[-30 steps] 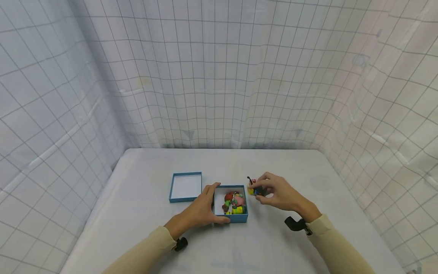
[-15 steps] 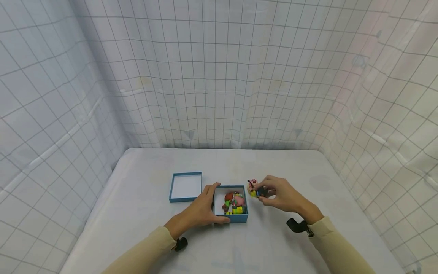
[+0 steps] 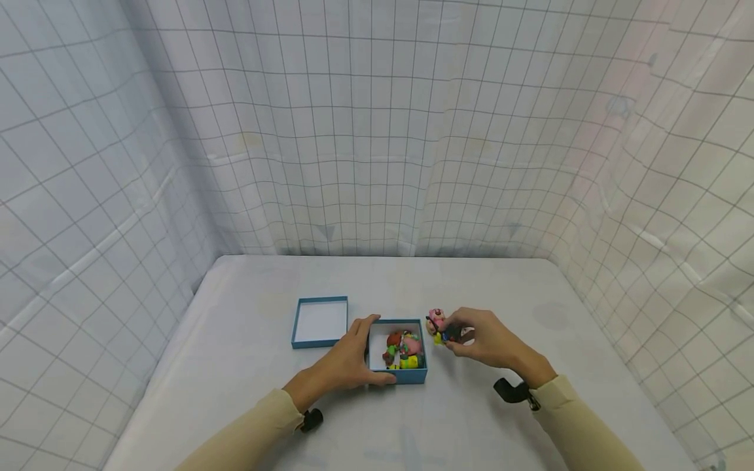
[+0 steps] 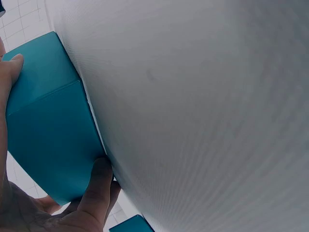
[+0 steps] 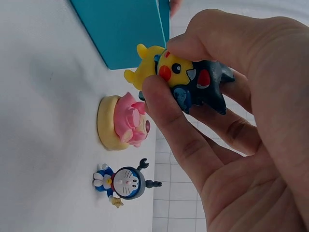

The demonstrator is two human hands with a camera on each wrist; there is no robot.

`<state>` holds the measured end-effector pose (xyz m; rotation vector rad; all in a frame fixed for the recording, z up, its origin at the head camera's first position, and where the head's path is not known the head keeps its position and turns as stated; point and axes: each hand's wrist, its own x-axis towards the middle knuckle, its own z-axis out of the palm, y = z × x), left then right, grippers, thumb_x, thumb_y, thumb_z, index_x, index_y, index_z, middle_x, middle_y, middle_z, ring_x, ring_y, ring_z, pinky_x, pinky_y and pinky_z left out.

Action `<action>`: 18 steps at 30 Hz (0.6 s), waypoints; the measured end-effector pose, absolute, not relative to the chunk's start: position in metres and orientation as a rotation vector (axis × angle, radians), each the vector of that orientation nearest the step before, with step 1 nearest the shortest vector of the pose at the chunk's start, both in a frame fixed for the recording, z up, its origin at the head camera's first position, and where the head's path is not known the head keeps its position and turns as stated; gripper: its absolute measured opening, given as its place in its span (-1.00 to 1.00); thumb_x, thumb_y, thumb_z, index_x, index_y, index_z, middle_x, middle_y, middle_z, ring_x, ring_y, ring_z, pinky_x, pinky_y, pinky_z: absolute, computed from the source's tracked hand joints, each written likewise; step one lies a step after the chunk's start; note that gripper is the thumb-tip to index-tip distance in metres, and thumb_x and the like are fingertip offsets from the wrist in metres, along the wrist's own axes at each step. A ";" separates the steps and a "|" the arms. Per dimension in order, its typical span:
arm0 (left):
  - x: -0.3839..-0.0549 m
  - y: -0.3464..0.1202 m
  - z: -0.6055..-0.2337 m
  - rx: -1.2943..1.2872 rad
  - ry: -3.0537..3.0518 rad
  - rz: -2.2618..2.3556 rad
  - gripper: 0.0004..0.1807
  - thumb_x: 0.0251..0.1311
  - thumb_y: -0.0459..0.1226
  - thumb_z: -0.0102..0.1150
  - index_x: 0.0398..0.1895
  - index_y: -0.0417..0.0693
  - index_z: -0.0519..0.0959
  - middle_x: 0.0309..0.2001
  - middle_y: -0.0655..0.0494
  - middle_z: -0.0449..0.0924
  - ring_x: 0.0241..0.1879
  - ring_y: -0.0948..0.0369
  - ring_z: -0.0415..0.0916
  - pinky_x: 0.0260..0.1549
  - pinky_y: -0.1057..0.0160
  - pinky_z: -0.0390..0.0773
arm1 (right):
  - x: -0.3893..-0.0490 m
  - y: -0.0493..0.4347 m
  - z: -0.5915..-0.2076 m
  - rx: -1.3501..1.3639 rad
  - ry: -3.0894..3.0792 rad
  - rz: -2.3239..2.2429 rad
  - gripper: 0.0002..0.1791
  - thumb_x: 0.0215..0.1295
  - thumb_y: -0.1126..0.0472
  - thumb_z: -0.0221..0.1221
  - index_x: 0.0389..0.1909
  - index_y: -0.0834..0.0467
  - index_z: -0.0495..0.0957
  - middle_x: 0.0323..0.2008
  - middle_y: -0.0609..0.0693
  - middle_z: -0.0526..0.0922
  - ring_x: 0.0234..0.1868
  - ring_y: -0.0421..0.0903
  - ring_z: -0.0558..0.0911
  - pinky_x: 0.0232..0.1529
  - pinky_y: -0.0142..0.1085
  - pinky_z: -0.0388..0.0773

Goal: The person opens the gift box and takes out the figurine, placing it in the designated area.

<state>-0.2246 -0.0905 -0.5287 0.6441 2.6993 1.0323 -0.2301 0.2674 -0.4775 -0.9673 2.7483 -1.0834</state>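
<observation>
My left hand (image 3: 344,363) grips the left side of an open blue box (image 3: 410,376), thumb on the near wall and fingers toward the far corner. Inside the box lies a heap of small colourful toy figures (image 3: 409,343). My right hand (image 3: 485,337) is just right of the box. Between its thumb and fingers it pinches a yellow figurine in a dark outfit (image 5: 176,75), with red cheeks, tilted on its side and above the table. Beneath it stand a pink figurine on a yellow base (image 5: 129,121) and a blue-and-white cat figurine (image 5: 124,182).
A shallow blue box lid with a white inside (image 3: 321,320) lies at the left of the box. White table cloth (image 3: 377,432) spreads underneath, and gridded white curtains (image 3: 377,131) enclose the back and sides.
My right hand has shifted slightly right and toward me with the figurine, and more of the pink figurine shows. The left hand and the box have stayed put.
</observation>
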 end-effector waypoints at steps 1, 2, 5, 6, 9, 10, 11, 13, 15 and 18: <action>-0.224 -0.091 -0.529 0.644 2.699 1.033 0.50 0.07 0.31 0.81 0.92 -0.02 0.10 0.73 -0.27 0.32 0.56 -0.19 0.56 0.55 -0.37 0.62 | -0.230 0.268 -0.478 -0.968 2.751 -1.079 -0.69 0.44 0.36 0.56 0.11 0.07 0.79 0.00 -0.08 0.83 -0.02 -0.24 0.79 0.04 -0.28 0.90; -0.225 -0.091 -0.529 0.643 2.699 1.033 0.50 0.08 0.31 0.81 0.92 -0.01 0.10 0.73 -0.26 0.32 0.56 -0.19 0.56 0.56 -0.37 0.62 | -0.231 0.268 -0.479 -0.965 2.754 -1.074 -0.69 0.44 0.36 0.56 0.11 0.08 0.79 -0.01 -0.08 0.84 -0.02 -0.23 0.80 0.04 -0.27 0.90; -0.224 -0.090 -0.528 0.641 2.698 1.033 0.50 0.08 0.32 0.80 0.92 0.00 0.10 0.73 -0.27 0.31 0.58 -0.19 0.55 0.56 -0.37 0.61 | -0.231 0.271 -0.481 -0.958 2.770 -1.058 -0.69 0.43 0.36 0.57 0.11 0.09 0.80 0.00 -0.08 0.84 -0.01 -0.21 0.80 0.03 -0.27 0.90; -0.224 -0.090 -0.528 0.642 2.697 1.033 0.50 0.08 0.32 0.80 0.92 0.00 0.09 0.74 -0.27 0.31 0.58 -0.19 0.55 0.56 -0.37 0.61 | -0.231 0.272 -0.481 -0.957 2.777 -1.055 -0.69 0.43 0.36 0.57 0.12 0.08 0.80 0.00 -0.08 0.84 -0.01 -0.21 0.80 0.03 -0.27 0.90; -0.224 -0.090 -0.528 0.643 2.696 1.034 0.50 0.08 0.32 0.80 0.92 0.00 0.09 0.74 -0.27 0.31 0.59 -0.20 0.54 0.57 -0.37 0.61 | -0.231 0.276 -0.483 -0.948 2.799 -1.046 -0.67 0.43 0.37 0.57 0.13 0.07 0.80 0.01 -0.09 0.85 -0.02 -0.23 0.80 0.03 -0.29 0.90; -0.224 -0.090 -0.528 0.643 2.696 1.035 0.50 0.08 0.32 0.80 0.92 0.00 0.09 0.74 -0.27 0.31 0.58 -0.20 0.55 0.57 -0.37 0.61 | -0.230 0.277 -0.483 -0.943 2.805 -1.044 -0.66 0.43 0.37 0.56 0.14 0.07 0.80 0.01 -0.10 0.85 -0.02 -0.25 0.80 0.03 -0.30 0.90; -0.224 -0.090 -0.528 0.642 2.696 1.034 0.50 0.08 0.32 0.80 0.92 0.00 0.09 0.73 -0.27 0.31 0.58 -0.20 0.55 0.57 -0.37 0.61 | -0.230 0.278 -0.482 -0.932 2.810 -1.046 -0.66 0.43 0.37 0.56 0.14 0.06 0.80 0.02 -0.11 0.85 -0.02 -0.26 0.79 0.03 -0.32 0.89; -0.224 -0.090 -0.528 0.639 2.696 1.032 0.50 0.08 0.32 0.80 0.92 0.00 0.09 0.73 -0.27 0.32 0.57 -0.19 0.55 0.56 -0.37 0.61 | -0.230 0.280 -0.482 -0.916 2.820 -1.045 -0.65 0.43 0.37 0.56 0.14 0.04 0.80 0.02 -0.12 0.85 -0.02 -0.29 0.78 0.03 -0.35 0.88; -0.224 -0.090 -0.528 0.635 2.696 1.030 0.50 0.08 0.32 0.80 0.92 0.00 0.10 0.73 -0.26 0.32 0.56 -0.18 0.56 0.56 -0.37 0.61 | -0.230 0.283 -0.482 -0.898 2.827 -1.047 -0.65 0.43 0.37 0.55 0.14 0.03 0.80 0.03 -0.13 0.85 -0.02 -0.29 0.79 0.04 -0.37 0.87; -0.224 -0.090 -0.528 0.629 2.698 1.027 0.49 0.08 0.32 0.80 0.92 0.00 0.10 0.72 -0.26 0.33 0.54 -0.17 0.56 0.56 -0.36 0.62 | -0.230 0.287 -0.481 -0.884 2.846 -1.043 -0.65 0.44 0.37 0.55 0.15 0.03 0.79 0.03 -0.13 0.86 0.00 -0.27 0.80 0.05 -0.36 0.87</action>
